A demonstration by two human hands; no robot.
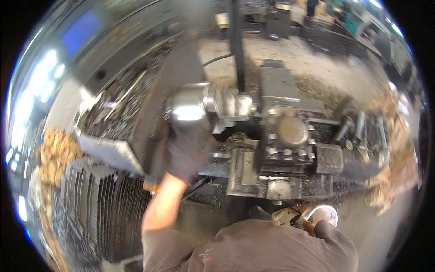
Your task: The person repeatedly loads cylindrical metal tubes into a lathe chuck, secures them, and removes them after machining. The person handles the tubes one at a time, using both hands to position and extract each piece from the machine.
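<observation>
My left hand (192,152), in a dark glove, reaches up to a lathe's shiny chuck (188,109). Motion smears its fingers, so I cannot make out what they touch. A bright metal workpiece (226,103) extends rightward from the chuck. Right of it stands the tool post (292,130), ringed with bolts, on the lathe carriage (244,174). Low and close to my body, my right hand (297,221), in a dark glove, is beside a white round container (324,214). Its fingers are mostly hidden, and whatever they may hold does not show.
Dark ridged metal pieces (99,204) stand stacked at the left. Behind them, a tray (108,149) carries long scraps and a rod. Metal cylinders and tools (362,129) lie right of the carriage, near brown paper (401,167). A dark upright post (236,45) rises behind the workpiece.
</observation>
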